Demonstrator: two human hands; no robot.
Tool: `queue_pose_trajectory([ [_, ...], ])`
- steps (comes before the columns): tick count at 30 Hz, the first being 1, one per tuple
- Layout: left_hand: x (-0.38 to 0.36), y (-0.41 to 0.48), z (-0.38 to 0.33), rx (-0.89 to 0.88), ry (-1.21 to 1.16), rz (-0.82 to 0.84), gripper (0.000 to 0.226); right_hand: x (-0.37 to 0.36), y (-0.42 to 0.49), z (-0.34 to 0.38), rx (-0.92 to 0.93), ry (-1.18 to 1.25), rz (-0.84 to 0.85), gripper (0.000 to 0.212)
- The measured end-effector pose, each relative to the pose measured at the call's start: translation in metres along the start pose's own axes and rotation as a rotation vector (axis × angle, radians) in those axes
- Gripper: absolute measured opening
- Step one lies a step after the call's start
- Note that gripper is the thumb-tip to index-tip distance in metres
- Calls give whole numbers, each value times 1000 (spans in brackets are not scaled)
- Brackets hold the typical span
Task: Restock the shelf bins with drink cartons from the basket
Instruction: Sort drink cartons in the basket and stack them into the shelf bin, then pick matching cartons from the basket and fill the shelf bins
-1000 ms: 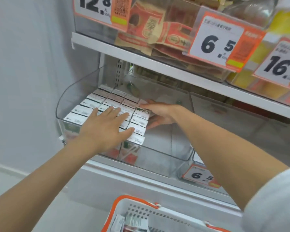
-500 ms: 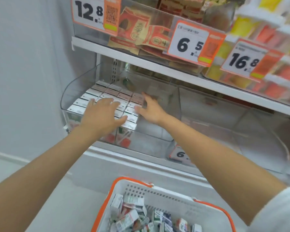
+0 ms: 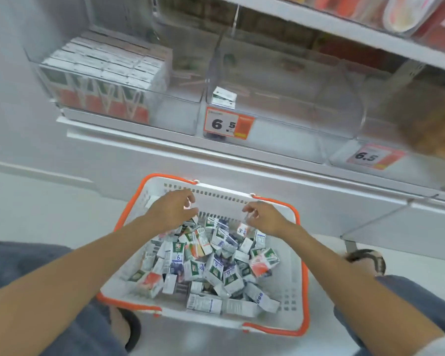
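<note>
While both hands hang over the basket (image 3: 216, 194), the left hand (image 3: 171, 213) has its fingers (image 3: 188, 199) bent loosely, with a gap by the thumb, and they hold nothing. The right hand (image 3: 266, 218) has its fingers (image 3: 249, 209) bent too, with the tips close together. A small carton (image 3: 242, 228) sits right under those tips, but it is too blurry to tell if they pinch it. Just below both sets of fingers lies a messy pile (image 3: 211, 265) of drink cartons in the basket. Some are green and white, some red, some blue. Far above the fingers and off to their left, the first bin (image 3: 183, 96) on the shelf (image 3: 139, 147) is packed with neat rows (image 3: 100, 70) of cartons standing up. Straight above the fingers, the second bin (image 3: 280, 109) holds a lone carton (image 3: 224, 97) in its front left corner. An orange price tag (image 3: 229, 123) that says 6.5 is stuck on that bin, just under the lone carton.
</note>
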State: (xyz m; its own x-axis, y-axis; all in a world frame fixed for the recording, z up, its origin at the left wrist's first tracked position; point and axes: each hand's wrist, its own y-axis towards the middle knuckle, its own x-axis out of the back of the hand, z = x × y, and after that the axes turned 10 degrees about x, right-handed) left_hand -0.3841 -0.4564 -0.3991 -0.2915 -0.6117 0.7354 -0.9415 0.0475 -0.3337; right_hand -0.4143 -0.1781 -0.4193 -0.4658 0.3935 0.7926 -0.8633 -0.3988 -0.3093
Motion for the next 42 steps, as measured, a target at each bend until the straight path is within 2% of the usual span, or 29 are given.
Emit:
queue_pose_trajectory([
  [3,-38,3,11,43,-8,144,17,-36,-27,-64,-153,-21,172,52],
  [7,-64,14,19,80,-101,261,14,-87,-41,-107,-114,-292,381,80],
  [9,-71,18,21,109,-130,275,16,-94,-42,-114,-66,-395,376,79],
  [12,-80,20,14,148,-184,295,14,-68,-30,-105,-27,-309,261,67],
  [14,-86,19,-3,158,-217,333,31,-41,-16,-86,97,-212,170,62],
  [16,-94,17,-22,185,-318,433,64,-18,-2,-59,251,-48,120,59],
  [18,-100,15,-36,227,-459,536,81,-3,7,-38,310,156,146,70],
  [20,-104,18,-33,333,-602,577,75,3,14,-33,244,285,188,95],
  [21,-104,18,-28,382,-654,576,70,1,15,-38,187,266,190,102],
  [23,-105,19,-17,436,-726,558,66,-12,15,-58,40,108,202,100],
  [26,-104,20,-3,487,-756,502,51,-53,3,-94,-173,-83,428,90],
  [28,-100,21,2,492,-777,478,50,-83,-5,-109,-270,-139,496,83],
  [31,-97,23,4,469,-829,463,57,-103,-8,-112,-296,-212,390,59],
  [34,-93,21,-5,452,-824,462,81,-90,-9,-106,-230,-131,352,56],
  [35,-92,21,-9,448,-830,457,92,-78,-9,-101,-208,-71,294,57],
  [37,-85,21,-22,423,-876,426,99,-43,-9,-81,-126,46,108,51],
  [39,-70,24,-36,390,-910,383,86,3,-7,-49,4,133,-72,40],
  [42,-35,28,-58,253,-873,308,42,76,-8,11,203,195,-297,36],
])
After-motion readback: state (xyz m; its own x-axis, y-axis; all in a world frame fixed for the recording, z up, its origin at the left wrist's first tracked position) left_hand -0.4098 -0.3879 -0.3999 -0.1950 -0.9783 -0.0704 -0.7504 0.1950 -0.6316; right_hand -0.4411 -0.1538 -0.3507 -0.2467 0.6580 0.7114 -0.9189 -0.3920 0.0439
